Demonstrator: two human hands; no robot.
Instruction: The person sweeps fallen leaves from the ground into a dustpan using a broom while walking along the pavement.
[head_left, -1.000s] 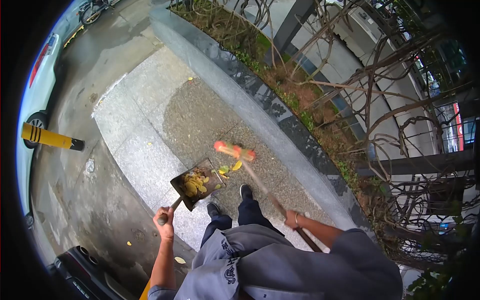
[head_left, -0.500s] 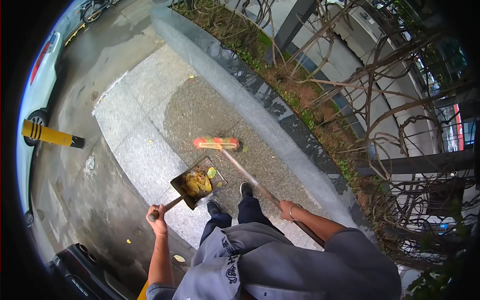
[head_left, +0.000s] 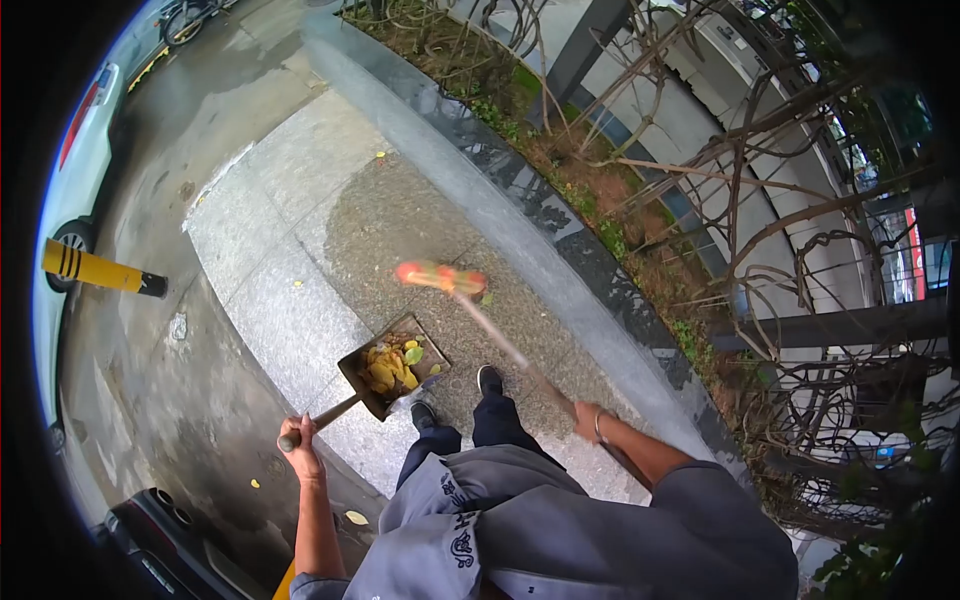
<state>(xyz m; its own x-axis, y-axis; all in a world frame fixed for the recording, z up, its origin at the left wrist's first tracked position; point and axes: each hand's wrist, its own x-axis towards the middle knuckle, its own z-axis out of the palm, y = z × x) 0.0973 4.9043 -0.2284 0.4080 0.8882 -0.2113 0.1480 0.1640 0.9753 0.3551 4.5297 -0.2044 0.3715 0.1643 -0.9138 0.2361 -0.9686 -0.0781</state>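
**Position and Grip Status**

Paving (head_left: 285, 285) spans the area ahead. The broom (head_left: 508, 350) slants forward over it, head blurred. The dustpan (head_left: 432, 353) is left of the broom, near the left shoe (head_left: 424, 414). The right hand (head_left: 590, 422) is closed around the broom handle; the left hand (head_left: 303, 452) is closed around the dustpan handle. Yellow leaves (head_left: 384, 373) lie in the dustpan.

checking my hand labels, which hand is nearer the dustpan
Left. The left hand grips the handle of the dustpan. The right hand holds the broom pole, beyond the shoes, apart from the dustpan.
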